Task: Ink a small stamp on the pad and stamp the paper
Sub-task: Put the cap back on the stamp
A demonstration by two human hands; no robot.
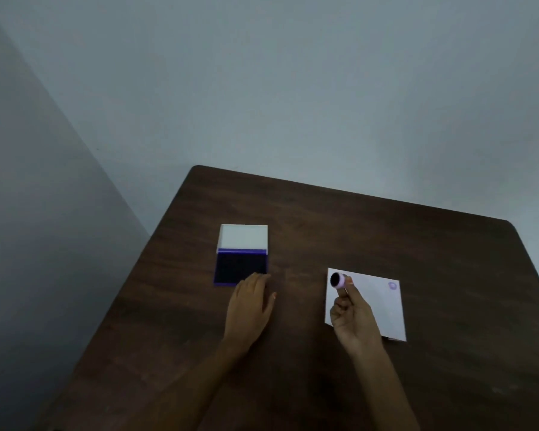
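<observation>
1. Your right hand (353,318) is closed around a small stamp (338,280), pinched at the fingertips and held above the near-left part of the paper (381,309)
2. The stamp is tilted so its dark round face points left and toward the camera; the body is pale lilac
3. The stamp is lifted clear of the sheet, over its top-left corner area
4. The paper lies flat on the right side of the table (324,225), white, with one small purple print (392,285) near its far-right corner
5. Your left hand (251,309) lies palm down, fingers loosely spread, gripping nothing
6. Left fingertips reach the near-right corner of the ink pad (240,268); whether they actually press it is hard to tell
7. The ink pad sits left of centre on the table, lid (242,237) open and standing up behind the dark blue pad surface, purple tray rim visible
8. Pad and paper are well apart, bare brown wood between them
9. Both forearms enter from the bottom edge; plain grey wall (262,88) behind the table
</observation>
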